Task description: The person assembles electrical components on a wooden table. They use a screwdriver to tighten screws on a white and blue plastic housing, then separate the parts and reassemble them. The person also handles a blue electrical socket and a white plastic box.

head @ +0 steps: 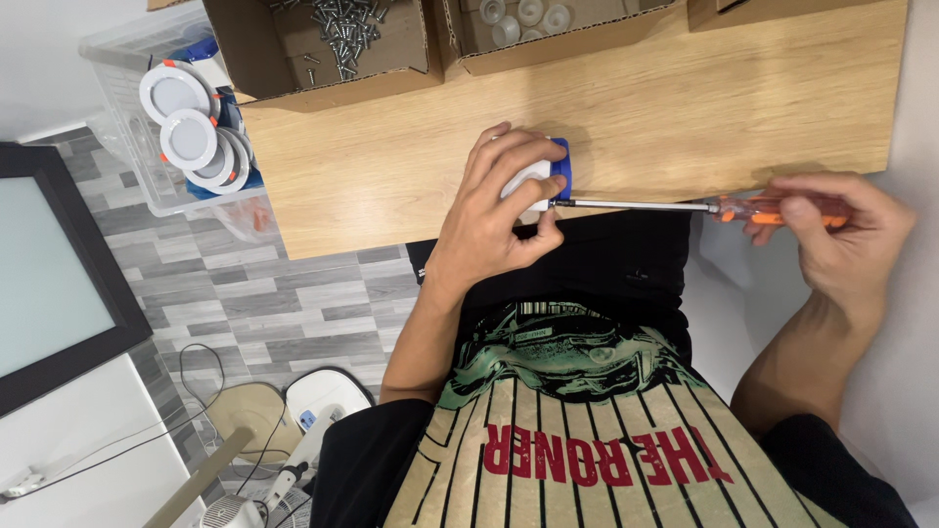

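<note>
Left hand (494, 210) clamps the white-and-blue fixture (548, 176) at the worktop (685, 108) edge, right hand (831, 230) closed on the orange-handled screwdriver (685, 206); keep shaft level w/ the screw & press in, so tip doesn't slip.

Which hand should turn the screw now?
Probably the right hand: it already grips the screwdriver, whose tip meets the white-and-blue part. The left hand is busy steadying that part.
</note>
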